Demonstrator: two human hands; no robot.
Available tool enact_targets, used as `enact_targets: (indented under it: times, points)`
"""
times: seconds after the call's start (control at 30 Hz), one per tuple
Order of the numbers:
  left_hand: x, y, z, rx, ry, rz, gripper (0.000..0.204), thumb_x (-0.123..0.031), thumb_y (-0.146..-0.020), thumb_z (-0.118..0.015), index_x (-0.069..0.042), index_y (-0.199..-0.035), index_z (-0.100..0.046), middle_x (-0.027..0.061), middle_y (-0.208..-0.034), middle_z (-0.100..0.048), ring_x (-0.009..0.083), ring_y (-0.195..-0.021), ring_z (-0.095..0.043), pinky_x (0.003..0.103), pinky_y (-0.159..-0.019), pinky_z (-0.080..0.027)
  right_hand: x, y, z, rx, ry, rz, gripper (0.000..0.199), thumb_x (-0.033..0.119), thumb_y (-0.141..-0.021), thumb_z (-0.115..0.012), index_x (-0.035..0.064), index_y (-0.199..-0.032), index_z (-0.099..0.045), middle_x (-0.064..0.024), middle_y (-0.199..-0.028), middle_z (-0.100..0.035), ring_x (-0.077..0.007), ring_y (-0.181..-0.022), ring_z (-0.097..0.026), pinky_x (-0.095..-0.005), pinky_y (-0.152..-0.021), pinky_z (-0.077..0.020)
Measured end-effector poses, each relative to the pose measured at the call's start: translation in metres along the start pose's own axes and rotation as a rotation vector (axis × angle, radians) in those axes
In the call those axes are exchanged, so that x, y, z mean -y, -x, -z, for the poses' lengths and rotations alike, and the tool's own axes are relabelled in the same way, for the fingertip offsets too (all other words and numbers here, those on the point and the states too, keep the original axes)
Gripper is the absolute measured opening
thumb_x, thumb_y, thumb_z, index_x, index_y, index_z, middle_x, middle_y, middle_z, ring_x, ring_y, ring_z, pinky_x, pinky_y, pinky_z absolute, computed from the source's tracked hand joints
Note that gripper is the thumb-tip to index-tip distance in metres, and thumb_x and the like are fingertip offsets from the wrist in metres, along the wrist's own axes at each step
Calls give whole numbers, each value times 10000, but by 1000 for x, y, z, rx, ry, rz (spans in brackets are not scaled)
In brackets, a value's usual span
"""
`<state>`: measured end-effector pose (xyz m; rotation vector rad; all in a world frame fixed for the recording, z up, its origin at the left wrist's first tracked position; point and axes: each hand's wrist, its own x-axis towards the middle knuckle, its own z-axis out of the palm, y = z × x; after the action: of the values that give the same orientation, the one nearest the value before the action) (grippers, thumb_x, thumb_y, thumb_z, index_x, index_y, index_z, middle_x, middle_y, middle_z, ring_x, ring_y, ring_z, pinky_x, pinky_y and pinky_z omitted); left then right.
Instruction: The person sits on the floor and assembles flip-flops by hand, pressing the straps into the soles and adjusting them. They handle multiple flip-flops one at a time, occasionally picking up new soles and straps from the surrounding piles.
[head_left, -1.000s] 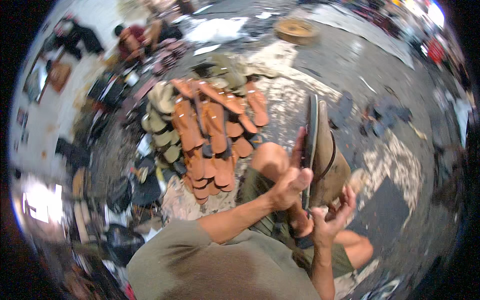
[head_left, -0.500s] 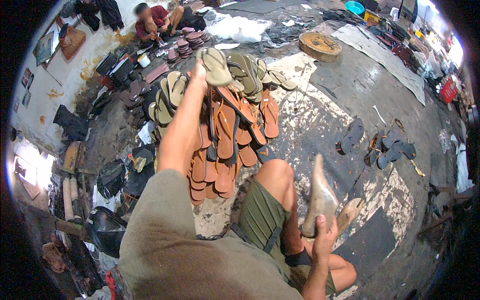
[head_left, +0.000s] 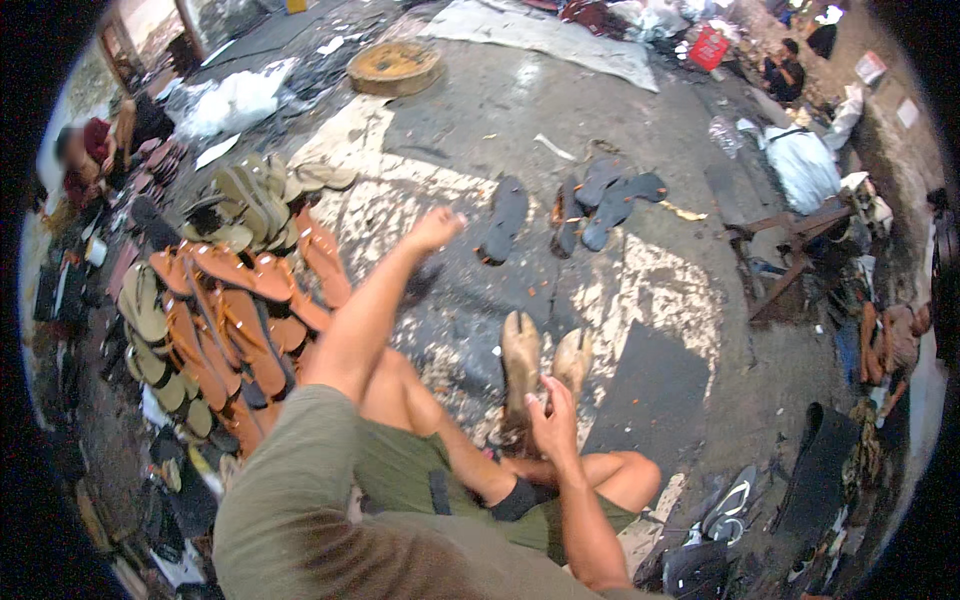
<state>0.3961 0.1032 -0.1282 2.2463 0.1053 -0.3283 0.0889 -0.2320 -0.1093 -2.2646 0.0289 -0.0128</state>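
Presently, we observe two bare hands over the floor (head_left: pixel 470 110). The left hand (head_left: pixel 437 230), arm outstretched, is above the floor near the centre of the frame; its fingers are loosely curled and blurred, and we cannot tell whether they hold anything. The right hand (head_left: pixel 553 418) is right of centre, lower down, fingers partly bent at the side of a tan shoe last (head_left: pixel 520 360); whether it grips the last or only lies alongside, we cannot tell.

We record the last as foot-shaped, slit at the toe, its toe toward the top of the frame. Just to its right is a paler second last (head_left: pixel 572 355), also slit, partly behind the right hand. Further right is a dark grey sheet (head_left: pixel 648 390).

Above the lasts we note a single dark flip-flop (head_left: pixel 503 220), with a cluster of dark flip-flops (head_left: pixel 610 205) to its right. At left, orange-brown flip-flops (head_left: pixel 245 330) lie heaped and overlapping, with olive flip-flops (head_left: pixel 145 300) along the heap's left side. A round wooden block (head_left: pixel 395 68) rests at upper centre-left; a seated person (head_left: pixel 90 160) is at upper left.
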Motion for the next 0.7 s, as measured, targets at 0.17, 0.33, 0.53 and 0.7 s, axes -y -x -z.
enact_targets:
  times: [0.17,0.33,0.53,0.7]
  points:
    - [22,-38,-80,-186,216,218,622,-370,-960,-681,48,-1396,-533,232,-1330,-643,302,-1178,-669,397,-996,-528,18,-2,45,-46,-262,-151,394,181,-970,-688,25,-1328,-635,-183,-1343,-626,-299,-1238,-610,-391,-1040,-488]
    - [-90,74,-78,200,709,4,373,-142,-1008,-634,13,-1343,-579,72,-1018,-709,134,-796,-689,307,-739,-576,-22,-10,77,-241,-587,-169,321,156,-1044,-606,-29,-1305,-629,-117,-1263,-672,-197,-1169,-624,-335,-1010,-498]
    - [-86,318,-72,401,536,-78,541,-207,-994,-709,-3,-1442,-484,62,-1147,-656,121,-985,-640,300,-860,-542,61,-59,76,-51,-1099,-199,476,280,-1069,-594,-26,-1423,-510,-92,-1213,-679,-141,-1065,-645,-296,-871,-542]
    - [-138,337,-41,8,575,-292,641,-189,-982,-707,-152,-1562,-437,102,-1369,-532,213,-1141,-599,361,-1003,-503,112,-1,79,168,-1083,-147,376,156,-1044,-626,-39,-1351,-531,-95,-1182,-677,-136,-1061,-631,-304,-925,-526]
